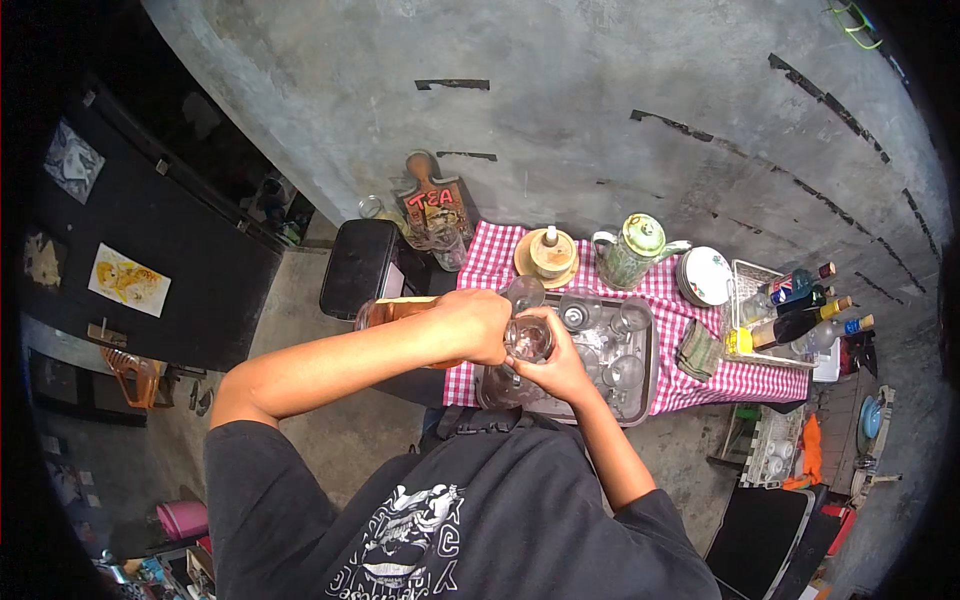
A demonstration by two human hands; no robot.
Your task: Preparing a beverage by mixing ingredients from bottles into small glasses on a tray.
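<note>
My right hand (559,364) grips a clear drinking glass (527,339) by its sides, its mouth facing up at me. Against the glass's left rim is my left hand (476,330), closed in a fist at the right end of a clear pitcher of amber liquid (386,309). My left forearm covers most of the pitcher, and its handle is hidden. Below my hands lies a metallic grey tray (651,375). On it stand several glass cups, among them a back-row cup (580,310) and a right-hand cup (624,372).
A pink checked tablecloth (495,251) covers the table. Behind the tray stand a lidded cup on a saucer (553,253), a green teapot (634,251) and stacked plates (705,277). To the right are a folded cloth (699,351) and a bottle rack (739,292). A black box (360,266) stands left.
</note>
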